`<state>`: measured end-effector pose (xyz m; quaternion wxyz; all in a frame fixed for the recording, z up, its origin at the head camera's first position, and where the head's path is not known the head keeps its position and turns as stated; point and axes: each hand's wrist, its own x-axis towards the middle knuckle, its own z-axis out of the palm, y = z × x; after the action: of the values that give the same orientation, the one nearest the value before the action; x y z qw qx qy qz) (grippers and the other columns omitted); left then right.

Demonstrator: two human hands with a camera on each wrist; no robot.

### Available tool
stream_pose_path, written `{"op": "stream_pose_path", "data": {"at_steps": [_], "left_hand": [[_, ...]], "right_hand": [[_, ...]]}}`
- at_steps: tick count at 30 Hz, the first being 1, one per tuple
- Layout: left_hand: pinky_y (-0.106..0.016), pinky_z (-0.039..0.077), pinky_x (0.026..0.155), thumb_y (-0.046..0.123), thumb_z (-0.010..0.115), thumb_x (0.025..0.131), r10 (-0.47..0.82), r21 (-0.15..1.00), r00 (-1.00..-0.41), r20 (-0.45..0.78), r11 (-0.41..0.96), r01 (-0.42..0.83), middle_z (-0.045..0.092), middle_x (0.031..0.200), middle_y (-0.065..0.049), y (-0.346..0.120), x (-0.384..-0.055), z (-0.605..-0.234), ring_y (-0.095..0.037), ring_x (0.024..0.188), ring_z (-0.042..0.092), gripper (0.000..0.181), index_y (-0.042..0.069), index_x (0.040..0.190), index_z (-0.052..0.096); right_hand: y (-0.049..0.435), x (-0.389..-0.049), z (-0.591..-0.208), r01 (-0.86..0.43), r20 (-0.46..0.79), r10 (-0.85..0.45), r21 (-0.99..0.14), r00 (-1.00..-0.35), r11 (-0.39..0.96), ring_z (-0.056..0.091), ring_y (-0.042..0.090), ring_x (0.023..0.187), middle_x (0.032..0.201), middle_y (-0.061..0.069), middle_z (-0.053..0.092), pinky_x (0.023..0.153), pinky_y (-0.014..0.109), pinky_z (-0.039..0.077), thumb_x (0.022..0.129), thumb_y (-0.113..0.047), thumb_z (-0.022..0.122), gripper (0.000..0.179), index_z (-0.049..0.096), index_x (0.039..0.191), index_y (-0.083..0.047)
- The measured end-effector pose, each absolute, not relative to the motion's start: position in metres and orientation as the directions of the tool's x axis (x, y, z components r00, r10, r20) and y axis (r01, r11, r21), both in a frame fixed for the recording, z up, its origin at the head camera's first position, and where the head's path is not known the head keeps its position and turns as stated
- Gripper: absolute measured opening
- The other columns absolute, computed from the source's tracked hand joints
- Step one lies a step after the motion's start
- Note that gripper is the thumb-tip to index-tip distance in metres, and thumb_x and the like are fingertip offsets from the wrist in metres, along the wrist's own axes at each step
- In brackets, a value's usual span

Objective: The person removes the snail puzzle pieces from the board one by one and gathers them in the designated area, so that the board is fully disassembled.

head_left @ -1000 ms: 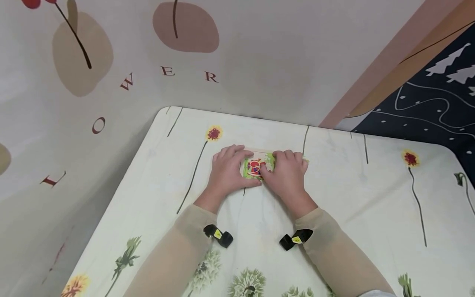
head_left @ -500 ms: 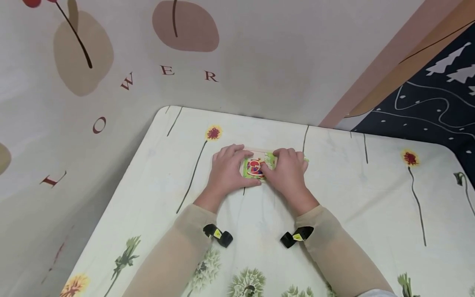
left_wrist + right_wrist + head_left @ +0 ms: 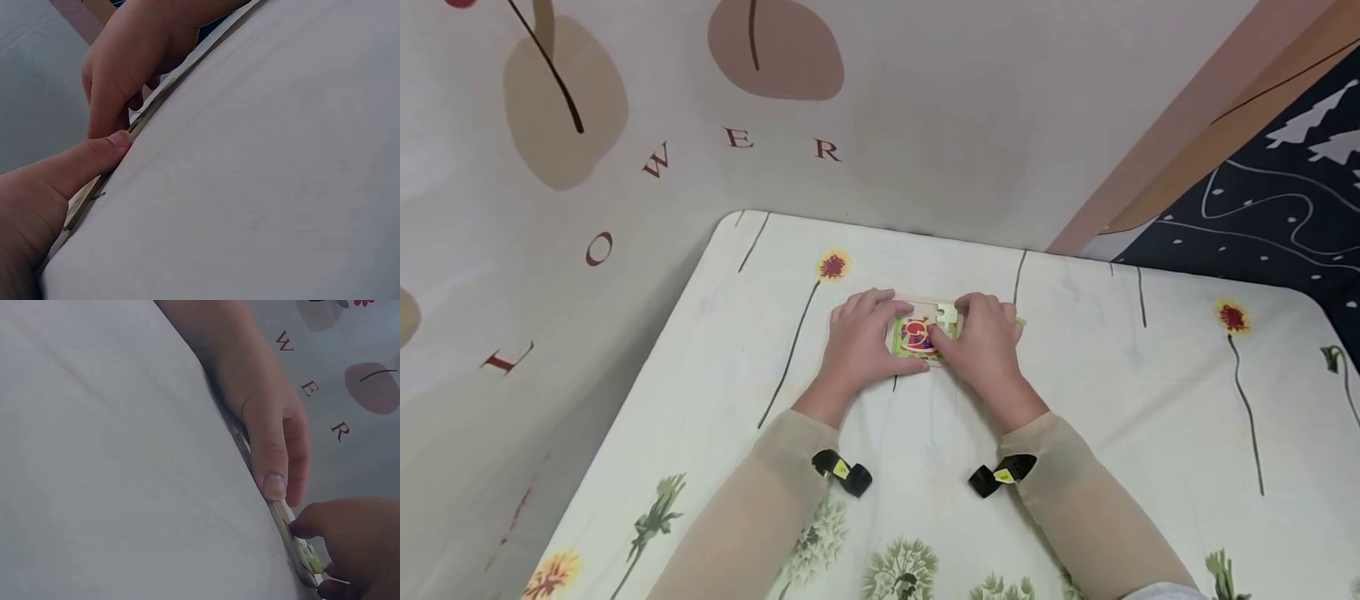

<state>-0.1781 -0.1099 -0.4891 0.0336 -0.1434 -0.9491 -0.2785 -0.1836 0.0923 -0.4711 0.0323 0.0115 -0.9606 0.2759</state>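
green-and-red puzzle [image 3: 916,335] lies between left hand [image 3: 862,340] and right hand [image 3: 986,348], both clamped on it from opposite sides.

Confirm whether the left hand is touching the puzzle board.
Touching. The right wrist view shows the left hand with its thumb tip against the puzzle board at the edge, no gap visible.

Long beige sleeves [image 3: 741,508] bear small black wrist cameras [image 3: 854,481] with yellow labels [image 3: 1003,476].
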Motion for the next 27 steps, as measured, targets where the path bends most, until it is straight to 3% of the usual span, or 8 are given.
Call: {"op": "stream_pose_path", "data": {"at_steps": [10, 15, 21, 27], "left_hand": [[-0.056, 0.028, 0.117, 0.066, 0.093, 0.07, 0.245, 0.521, -0.961, 0.127, 0.808, 0.275, 0.049, 0.16, -0.004, -0.112, -0.177, -0.487, -0.028, 0.148, 0.039, 0.085, 0.025, 0.14, 0.068], [-0.055, 0.03, 0.116, 0.066, 0.093, 0.07, 0.242, 0.52, -0.961, 0.131, 0.809, 0.274, 0.05, 0.159, -0.003, -0.111, -0.177, -0.487, -0.027, 0.147, 0.04, 0.085, 0.025, 0.14, 0.068], [-0.055, 0.029, 0.116, 0.065, 0.094, 0.069, 0.245, 0.526, -0.962, 0.123, 0.806, 0.272, 0.049, 0.159, -0.004, -0.109, -0.176, -0.486, -0.028, 0.148, 0.039, 0.086, 0.025, 0.14, 0.068], [-0.055, 0.029, 0.117, 0.066, 0.093, 0.07, 0.248, 0.521, -0.962, 0.119, 0.809, 0.273, 0.048, 0.16, -0.003, -0.109, -0.177, -0.487, -0.028, 0.148, 0.038, 0.086, 0.025, 0.14, 0.067]], "right_hand": [[0.091, -0.184, -0.47, -0.082, 0.113, -0.024, -0.538, -0.993, 0.839, 0.059, 0.037, 0.113, 0.118, 0.012, 0.072, 0.107, 0.061, 0.032, 0.089, -0.039, 0.086, 0.056, 0.067, 0.127, -0.002], [0.092, -0.184, -0.47, -0.112, 0.121, -0.053, -0.562, -0.991, 0.819, 0.064, 0.034, 0.106, 0.113, 0.01, 0.073, 0.107, 0.061, 0.034, 0.091, -0.033, 0.086, 0.059, 0.065, 0.137, -0.005], [0.1, -0.185, -0.469, -0.139, 0.106, -0.095, -0.573, -0.99, 0.807, 0.064, 0.03, 0.1, 0.115, 0.011, 0.074, 0.103, 0.062, 0.039, 0.097, -0.022, 0.08, 0.045, 0.07, 0.139, -0.008], [0.103, -0.186, -0.468, -0.138, 0.098, -0.099, -0.575, -0.99, 0.806, 0.063, 0.028, 0.095, 0.112, 0.009, 0.074, 0.101, 0.061, 0.038, 0.095, -0.023, 0.084, 0.043, 0.072, 0.134, -0.009]]}}
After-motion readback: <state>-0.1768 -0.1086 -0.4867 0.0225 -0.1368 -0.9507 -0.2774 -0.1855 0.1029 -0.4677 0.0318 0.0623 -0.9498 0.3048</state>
